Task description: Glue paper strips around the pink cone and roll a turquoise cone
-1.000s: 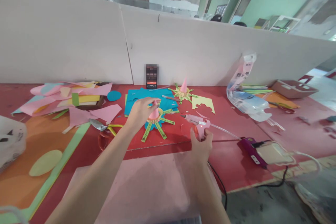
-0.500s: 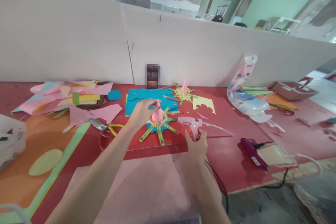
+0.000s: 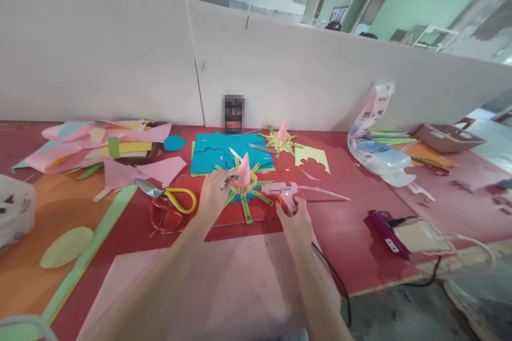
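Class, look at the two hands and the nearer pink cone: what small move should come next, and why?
Probably, the left hand should steady the nearer pink cone: its fingers are already beside it, while the right hand holds the pink glue gun with its nozzle close to the opposite side.

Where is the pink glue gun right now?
In the head view, the pink glue gun is in the person's right hand, just right of the nearer pink cone, its nozzle pointing left.
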`<state>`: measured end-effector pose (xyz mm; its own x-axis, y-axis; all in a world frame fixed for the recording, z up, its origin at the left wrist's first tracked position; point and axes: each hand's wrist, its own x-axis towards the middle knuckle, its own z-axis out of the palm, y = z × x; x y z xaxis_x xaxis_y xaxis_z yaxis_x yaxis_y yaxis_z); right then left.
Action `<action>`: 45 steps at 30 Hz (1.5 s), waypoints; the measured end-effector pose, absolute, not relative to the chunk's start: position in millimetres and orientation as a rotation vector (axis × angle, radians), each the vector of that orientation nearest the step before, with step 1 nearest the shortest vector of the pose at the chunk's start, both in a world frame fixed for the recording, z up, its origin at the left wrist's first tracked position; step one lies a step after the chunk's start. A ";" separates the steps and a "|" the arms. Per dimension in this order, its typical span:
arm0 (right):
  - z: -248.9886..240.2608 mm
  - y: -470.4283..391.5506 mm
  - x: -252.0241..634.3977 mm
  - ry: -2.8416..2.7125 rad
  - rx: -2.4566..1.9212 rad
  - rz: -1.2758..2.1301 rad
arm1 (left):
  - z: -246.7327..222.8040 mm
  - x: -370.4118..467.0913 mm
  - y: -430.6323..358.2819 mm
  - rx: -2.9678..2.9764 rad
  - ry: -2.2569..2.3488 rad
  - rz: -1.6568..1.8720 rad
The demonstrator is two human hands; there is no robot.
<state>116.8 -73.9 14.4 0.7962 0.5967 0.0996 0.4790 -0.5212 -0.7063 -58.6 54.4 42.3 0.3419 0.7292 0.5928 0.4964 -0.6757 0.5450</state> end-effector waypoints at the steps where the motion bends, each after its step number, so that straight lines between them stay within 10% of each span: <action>1: 13.9 -73.6 116.3 -0.816 -2.231 0.195 | 36.0 -58.6 53.4 2.383 1.084 1.193; 45: 2.5 -62.7 98.8 -1.113 -2.265 -0.040 | 26.7 -58.0 58.2 2.396 1.101 0.764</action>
